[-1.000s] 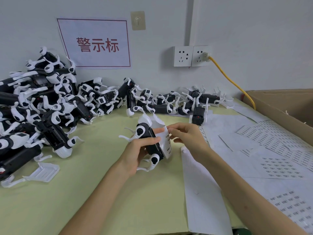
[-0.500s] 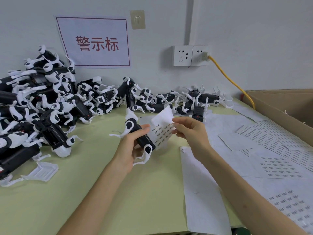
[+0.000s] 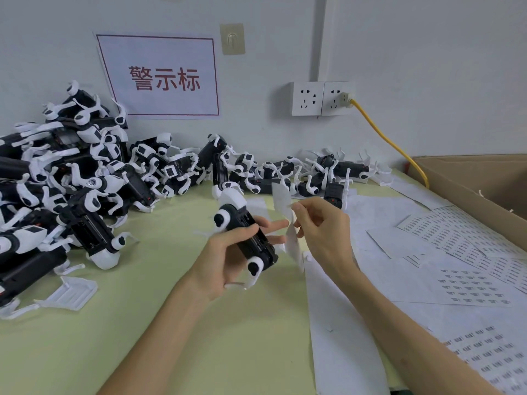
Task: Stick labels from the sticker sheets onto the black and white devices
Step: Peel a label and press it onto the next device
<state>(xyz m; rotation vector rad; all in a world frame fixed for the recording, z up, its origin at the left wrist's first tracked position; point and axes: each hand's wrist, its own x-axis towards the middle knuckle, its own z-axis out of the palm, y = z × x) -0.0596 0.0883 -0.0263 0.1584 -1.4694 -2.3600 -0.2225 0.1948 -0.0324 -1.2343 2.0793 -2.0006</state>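
My left hand (image 3: 228, 258) grips a black and white device (image 3: 245, 232) above the middle of the green table, thumb across its black body and fingers behind it. My right hand (image 3: 322, 232) pinches a small white sticker sheet (image 3: 282, 201) just right of the device; the sheet stands nearly edge-on and reaches down past the fingers. A large pile of similar devices (image 3: 71, 181) fills the left side and runs along the wall. More sticker sheets (image 3: 470, 283) lie flat on the right.
An open cardboard box (image 3: 484, 181) stands at the far right edge. A yellow cable (image 3: 390, 143) runs from the wall socket (image 3: 319, 98) down behind the box. A loose white plastic part (image 3: 68, 293) lies at the left front. Blank backing paper (image 3: 342, 337) covers the table near my right forearm.
My left hand tilted the device so its black body faces up. The sticker sheet, spread with its print showing half a second ago, has turned edge-on in my right hand.
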